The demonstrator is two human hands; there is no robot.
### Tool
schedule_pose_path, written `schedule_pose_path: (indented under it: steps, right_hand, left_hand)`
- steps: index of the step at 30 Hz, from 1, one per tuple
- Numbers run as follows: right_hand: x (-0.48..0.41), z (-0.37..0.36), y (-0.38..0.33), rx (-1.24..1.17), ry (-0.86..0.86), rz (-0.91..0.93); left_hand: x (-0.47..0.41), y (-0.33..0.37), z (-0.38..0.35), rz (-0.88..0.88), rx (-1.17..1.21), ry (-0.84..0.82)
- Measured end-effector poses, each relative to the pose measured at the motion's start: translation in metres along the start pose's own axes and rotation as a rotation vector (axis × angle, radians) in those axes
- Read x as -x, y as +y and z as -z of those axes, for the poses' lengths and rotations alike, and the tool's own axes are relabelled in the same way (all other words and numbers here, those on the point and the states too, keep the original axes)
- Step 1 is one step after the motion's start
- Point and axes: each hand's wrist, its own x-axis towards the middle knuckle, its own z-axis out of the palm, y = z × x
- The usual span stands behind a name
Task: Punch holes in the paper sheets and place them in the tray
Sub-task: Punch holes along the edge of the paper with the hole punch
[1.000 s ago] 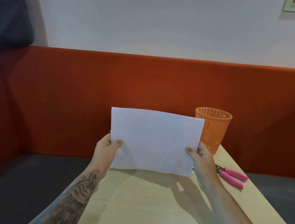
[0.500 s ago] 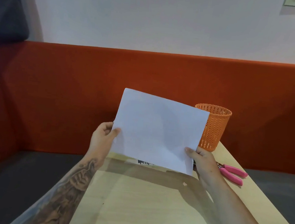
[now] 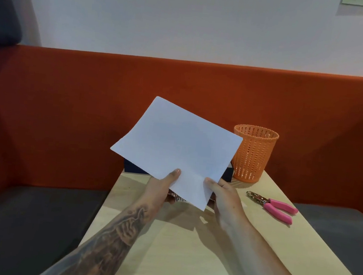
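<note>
Paper sheet [image 3: 175, 151]: one white sheet, held clear of the counter [image 3: 185, 251] and tilted, its far corner raised toward 11 o'clock. No holes can be made out in it.

Left hand [image 3: 161, 190]: grip closed on the sheet's near edge, thumb on top, fingers underneath. The forearm carries dark tattooing.

Right hand [image 3: 223, 198]: grip closed on the same near edge, just at 3 o'clock of the left hand, thumb on top at the sheet's near corner.

Directly behind and below the sheet, a dark box-like object [image 3: 227, 175] rests on the counter, mostly hidden; whether it is the tray cannot be told. A small patterned item [image 3: 177, 197] shows beneath the left hand, too obscured to identify.

Hole punch [image 3: 272, 207]: plier type with pink handles, lying flat on the counter at 3 o'clock of the right hand, apart from it, metal head pointing toward 9 o'clock.

Orange basket [image 3: 253, 154]: perforated, upright at the counter's far edge, at 1 o'clock of the sheet, partly overlapped by the sheet's corner in this view.

Counter is pale wood, set against an orange upholstered backrest [image 3: 65, 113].
</note>
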Motion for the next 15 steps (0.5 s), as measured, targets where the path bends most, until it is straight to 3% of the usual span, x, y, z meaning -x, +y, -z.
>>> schedule_pose_path:
  steps: [5, 9, 13, 15]
  right_hand:
    - [0.001, 0.017, -0.012, 0.248, -0.031, 0.109]
    - [-0.012, 0.056, -0.017, 0.755, 0.112, 0.304]
    - [-0.022, 0.100, -0.021, 1.257, 0.293, 0.354]
    - [-0.024, 0.119, -0.026, 1.448, 0.355, 0.275]
  left_hand:
    - [-0.008, 0.001, 0.003, -0.051, -0.043, 0.050]
    - [-0.018, -0.004, 0.017, -0.049, -0.084, 0.127]
    - [-0.020, -0.011, 0.024, -0.020, -0.045, 0.174]
    - [-0.020, -0.013, 0.025, -0.018, -0.037, 0.186]
